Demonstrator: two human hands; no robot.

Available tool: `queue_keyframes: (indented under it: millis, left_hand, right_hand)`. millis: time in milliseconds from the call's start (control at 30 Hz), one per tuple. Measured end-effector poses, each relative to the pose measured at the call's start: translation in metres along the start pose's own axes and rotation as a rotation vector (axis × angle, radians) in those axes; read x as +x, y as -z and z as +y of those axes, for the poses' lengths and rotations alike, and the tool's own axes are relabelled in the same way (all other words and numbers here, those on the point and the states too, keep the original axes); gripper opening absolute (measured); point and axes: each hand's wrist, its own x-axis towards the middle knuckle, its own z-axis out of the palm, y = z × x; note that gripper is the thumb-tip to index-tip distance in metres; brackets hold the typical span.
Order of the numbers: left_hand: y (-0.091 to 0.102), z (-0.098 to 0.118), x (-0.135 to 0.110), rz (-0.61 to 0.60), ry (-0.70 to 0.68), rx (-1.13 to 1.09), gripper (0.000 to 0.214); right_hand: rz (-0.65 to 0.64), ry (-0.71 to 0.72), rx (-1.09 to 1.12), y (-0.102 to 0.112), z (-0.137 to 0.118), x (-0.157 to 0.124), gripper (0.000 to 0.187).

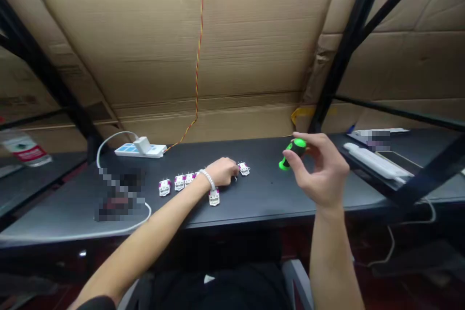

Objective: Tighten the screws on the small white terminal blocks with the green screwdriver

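1. Beneath both hands runs the flat black tabletop (pixel 261 198).
2. Up comes the view of the right hand (pixel 323 172), raised, thumb and fingers pinching a stubby black tool with bright green ends (pixel 298 147).
3. Left hand (pixel 222 172) low at the table, fingers curled; whether they grip anything, can't tell.
4. That tool looks light, stiff, perhaps slick; its black middle seems the best hold.
5. Small white-and-purple plastic blocks with thin prongs (pixel 164 187): several left of the left wrist, one below it, one just right of its fingertips. Probably featherweight and rigid, prongs bendable; take the white sides.
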Motion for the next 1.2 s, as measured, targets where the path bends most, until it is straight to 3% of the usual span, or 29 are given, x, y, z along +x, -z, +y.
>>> queue_keyframes:
  millis: [333, 467, 667, 1200]
  left_hand:
    - [0.0, -0.011, -0.004, -0.02, 0.048, -0.07, 0.022]
    - [-0.001, -0.014, -0.003, -0.015, 0.058, -0.086, 0.016]
    - [-0.004, -0.017, -0.002, -0.009, 0.078, -0.084, 0.016]
    - [-0.001, 0.001, -0.007, -0.016, 0.045, 0.023, 0.014]
  right_hand:
    - [-0.007, -0.031, 0.022, -0.004, 0.002, -0.002, 0.031]
    - [0.019, -0.051, 0.051, -0.019, 0.013, -0.003, 0.031]
    - [-0.063, -0.044, -0.011, -0.047, 0.034, -0.007, 0.028]
    - [-0.057, -0.104, 0.027, -0.067, 0.043, -0.013, 0.031]
